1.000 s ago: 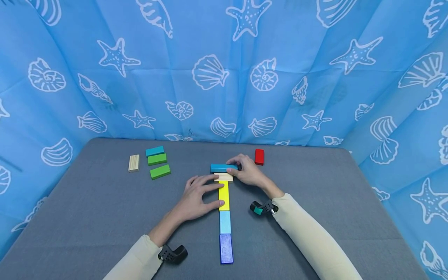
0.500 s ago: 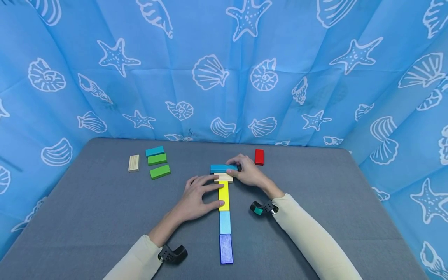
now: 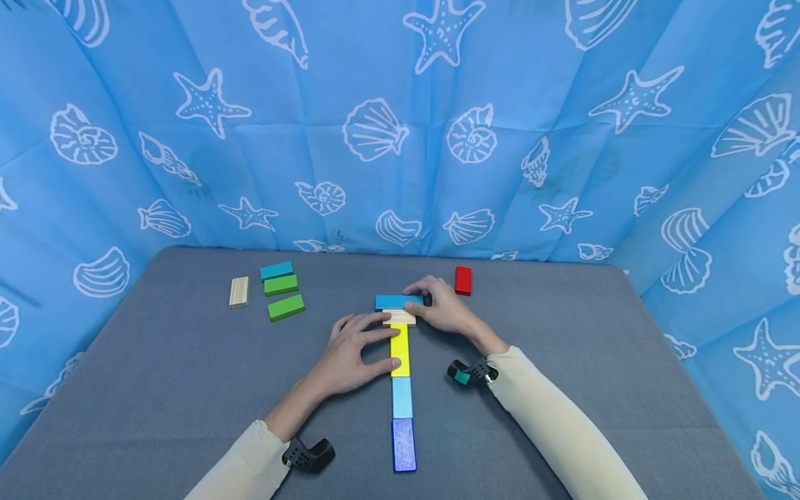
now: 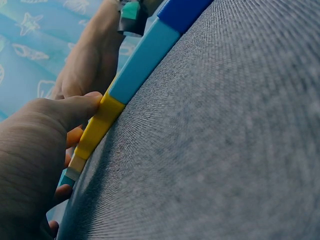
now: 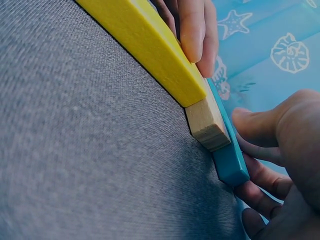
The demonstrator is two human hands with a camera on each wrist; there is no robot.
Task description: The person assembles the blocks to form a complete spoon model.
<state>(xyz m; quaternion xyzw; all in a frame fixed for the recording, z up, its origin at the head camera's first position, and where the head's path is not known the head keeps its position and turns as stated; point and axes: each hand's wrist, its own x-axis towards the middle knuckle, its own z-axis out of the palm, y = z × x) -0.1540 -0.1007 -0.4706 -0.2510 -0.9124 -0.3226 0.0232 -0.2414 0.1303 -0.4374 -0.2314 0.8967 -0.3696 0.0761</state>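
Note:
A column of blocks runs away from me: dark blue (image 3: 403, 444), light blue (image 3: 403, 397), yellow (image 3: 400, 347), then a crosswise plain wooden block (image 3: 400, 318) and a crosswise teal block (image 3: 390, 301) at the far end. My left hand (image 3: 352, 354) lies spread over the yellow block (image 4: 101, 120), its thumb and a finger touching it and another fingertip on the wooden block. My right hand (image 3: 445, 307) grips the right end of the teal block (image 5: 231, 162), thumb on the near side and fingers beyond. In the right wrist view the wooden block (image 5: 207, 125) touches both neighbours.
At the back left of the grey table (image 3: 156, 389) lie a plain wooden block (image 3: 239, 292), a teal block (image 3: 276, 270) and two green blocks (image 3: 280, 284). A red block (image 3: 463, 280) lies beyond my right hand. A blue patterned curtain (image 3: 400, 187) hangs behind.
The crosswise teal block has shifted very slightly toward me, against the wooden block. My hands hold nearly the same places.

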